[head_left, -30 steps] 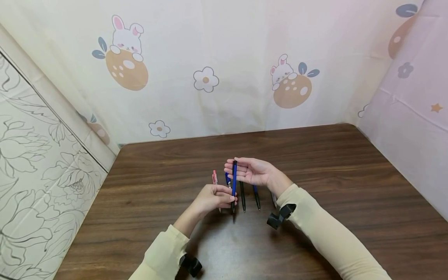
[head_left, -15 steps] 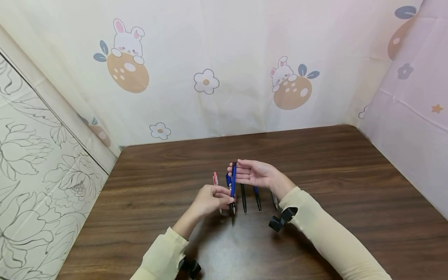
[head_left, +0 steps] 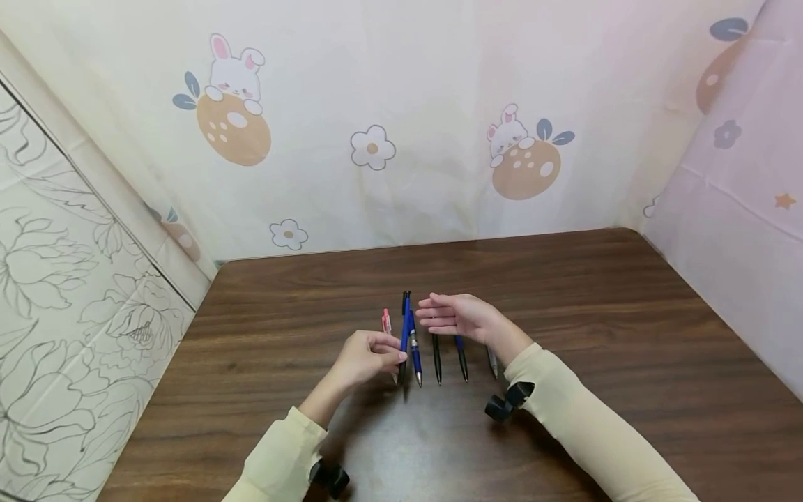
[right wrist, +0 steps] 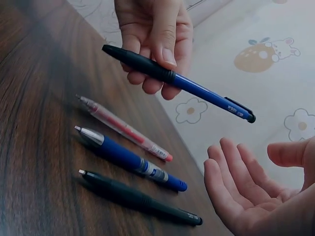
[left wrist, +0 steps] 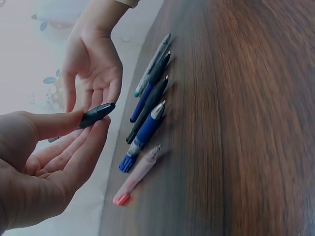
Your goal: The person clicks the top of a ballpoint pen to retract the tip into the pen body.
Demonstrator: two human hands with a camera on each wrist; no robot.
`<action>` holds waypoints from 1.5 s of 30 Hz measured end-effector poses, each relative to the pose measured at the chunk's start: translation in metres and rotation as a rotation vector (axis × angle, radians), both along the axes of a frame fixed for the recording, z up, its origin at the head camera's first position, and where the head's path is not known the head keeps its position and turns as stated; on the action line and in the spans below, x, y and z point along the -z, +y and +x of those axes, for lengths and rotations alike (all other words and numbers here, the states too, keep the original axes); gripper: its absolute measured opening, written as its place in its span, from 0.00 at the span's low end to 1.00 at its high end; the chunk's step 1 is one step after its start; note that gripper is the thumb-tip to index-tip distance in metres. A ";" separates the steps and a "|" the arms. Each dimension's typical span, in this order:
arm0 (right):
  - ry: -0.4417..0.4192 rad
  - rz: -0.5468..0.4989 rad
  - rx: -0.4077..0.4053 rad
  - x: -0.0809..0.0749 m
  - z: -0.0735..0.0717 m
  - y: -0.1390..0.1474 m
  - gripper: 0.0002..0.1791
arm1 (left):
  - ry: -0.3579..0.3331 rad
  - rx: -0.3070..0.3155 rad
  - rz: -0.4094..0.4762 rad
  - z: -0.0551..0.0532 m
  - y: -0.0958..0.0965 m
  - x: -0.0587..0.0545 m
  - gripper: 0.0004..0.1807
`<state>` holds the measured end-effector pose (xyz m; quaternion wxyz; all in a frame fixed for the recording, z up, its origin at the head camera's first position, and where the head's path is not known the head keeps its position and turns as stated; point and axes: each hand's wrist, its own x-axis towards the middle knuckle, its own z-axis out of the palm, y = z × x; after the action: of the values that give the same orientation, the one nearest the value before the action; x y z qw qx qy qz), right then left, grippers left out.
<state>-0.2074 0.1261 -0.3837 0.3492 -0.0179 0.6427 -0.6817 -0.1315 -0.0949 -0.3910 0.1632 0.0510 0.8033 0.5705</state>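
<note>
By the left grip [head_left: 366, 357], the blue-and-black pen [right wrist: 197, 90] is pinched between thumb and fingers at its dark front section, above the counter [head_left: 564, 279]. Because only that end is held, it could be tipped or dropped, and the red pen [right wrist: 123, 128] below knocked askew. By the right grip [head_left: 463, 317], fingers extended, palm shown, nothing is held.

Left hand [right wrist: 155, 46] pinching a blue-and-black pen [right wrist: 202, 92] in the air, right hand [right wrist: 261, 204] extending its fingers near the clip end, clear-barrelled red pen [right wrist: 123, 128], blue pen [right wrist: 125, 156] and black pen [right wrist: 140, 199] lying side by side on the table [right wrist: 39, 147].
</note>
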 end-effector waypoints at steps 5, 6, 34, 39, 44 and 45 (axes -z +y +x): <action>0.052 0.076 0.012 0.003 0.002 0.002 0.30 | 0.055 -0.044 -0.090 -0.001 -0.007 0.001 0.12; 0.067 0.092 0.008 0.003 0.003 0.003 0.30 | 0.065 -0.050 -0.102 -0.002 -0.008 0.002 0.11; 0.279 0.271 -0.132 -0.003 0.011 0.015 0.28 | 0.074 -0.206 -0.214 -0.002 -0.028 0.014 0.07; 0.327 0.291 -0.138 -0.007 0.011 0.016 0.27 | 0.068 -0.230 -0.239 -0.003 -0.030 0.017 0.06; 0.352 0.312 -0.132 -0.010 0.011 0.018 0.26 | 0.063 -0.254 -0.241 -0.005 -0.034 0.019 0.06; 0.357 0.316 -0.129 -0.009 0.011 0.018 0.26 | 0.063 -0.256 -0.248 -0.005 -0.034 0.020 0.06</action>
<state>-0.1965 0.1439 -0.3743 0.2715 -0.1240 0.7904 -0.5349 -0.1364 -0.1293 -0.4109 0.0688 -0.0544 0.8722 0.4812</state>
